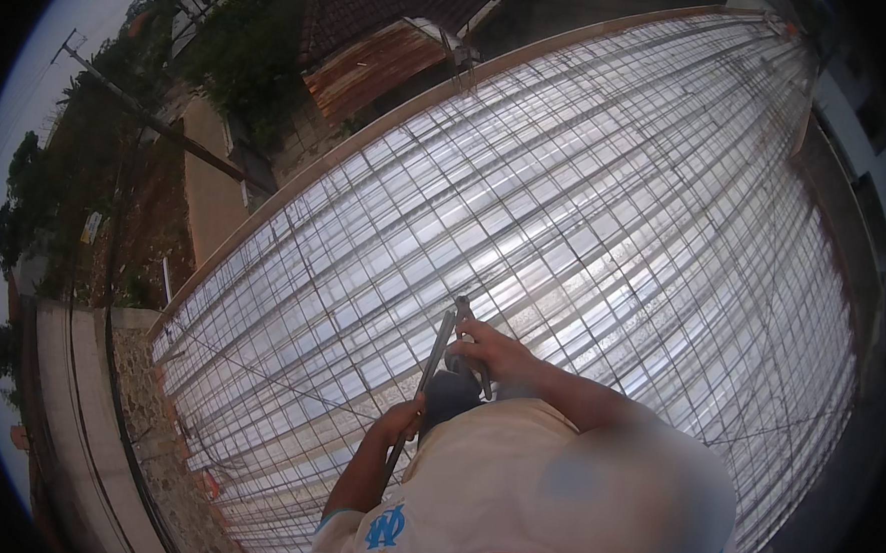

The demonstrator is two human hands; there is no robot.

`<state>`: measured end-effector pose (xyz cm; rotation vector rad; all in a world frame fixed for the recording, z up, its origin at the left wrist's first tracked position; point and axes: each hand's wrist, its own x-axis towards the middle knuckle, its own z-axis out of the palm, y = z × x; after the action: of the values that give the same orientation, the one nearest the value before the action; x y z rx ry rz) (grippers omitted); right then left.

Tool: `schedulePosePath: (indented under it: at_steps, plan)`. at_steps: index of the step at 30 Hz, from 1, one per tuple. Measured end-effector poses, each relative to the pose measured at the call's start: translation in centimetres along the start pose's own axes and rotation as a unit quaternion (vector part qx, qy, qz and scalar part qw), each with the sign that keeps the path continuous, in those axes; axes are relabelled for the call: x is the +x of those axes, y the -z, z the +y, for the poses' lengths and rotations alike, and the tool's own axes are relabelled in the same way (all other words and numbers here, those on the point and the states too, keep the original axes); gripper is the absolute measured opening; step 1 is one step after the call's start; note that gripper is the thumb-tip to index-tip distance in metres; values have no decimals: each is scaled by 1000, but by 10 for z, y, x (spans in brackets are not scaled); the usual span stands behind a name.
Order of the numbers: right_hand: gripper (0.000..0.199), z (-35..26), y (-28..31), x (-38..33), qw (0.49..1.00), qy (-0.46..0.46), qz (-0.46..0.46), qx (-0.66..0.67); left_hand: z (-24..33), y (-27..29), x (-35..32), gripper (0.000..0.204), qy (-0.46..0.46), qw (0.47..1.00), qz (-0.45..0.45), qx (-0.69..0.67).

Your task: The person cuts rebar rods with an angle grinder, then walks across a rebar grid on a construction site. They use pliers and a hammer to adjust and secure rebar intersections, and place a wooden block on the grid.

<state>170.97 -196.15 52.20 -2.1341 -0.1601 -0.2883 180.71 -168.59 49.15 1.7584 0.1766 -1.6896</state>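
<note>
The left hand (402,422) is low in the view, near the person's pale shirt (492,489). Its fingers are curled tight around the lower end of a long thin metal rod (423,381). The rod slants up and to the right, and its top end meets the right hand (489,354).

The right hand is closed too. It grips a short dark tool (472,343) that sticks up past the fingers. The rod's top sits right beside this tool, and they seem to touch, but I cannot tell just how they join.

I think the person is working the rod with the tool, maybe bending it or hooking it. To do this well, both hands should keep a firm hold. The left hand should keep the rod steady while the right hand does the turning. The feet are hidden, so careful footing on the bars matters too.

Under the hands and all around is a big grid of steel bars (587,204) lying over shiny metal sheets. A wooden edge board (298,184) runs along the far side.

There are no boxes, buckets or other containers to see, so nothing is held inside anything.
</note>
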Motion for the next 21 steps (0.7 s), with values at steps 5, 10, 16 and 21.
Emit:
schedulePosePath:
  at_steps: [5, 10, 16, 21]
  plan:
    - [22, 18, -11, 58, 990, 74, -78, -88, 97, 17, 37, 76, 25, 989, -97, -106]
    - [20, 38, 8, 90, 993, 74, -25, -88, 189, 37, 80, 74, -10, 983, -177, -55]
    - [30, 49, 2, 162, 988, -126, -68, 55, 262, 76, 129, 71, -62, 981, -183, -21]
    - [34, 68, -14, 207, 985, -161, 35, 55, 292, 112, 167, 43, -30, 967, -244, -63]
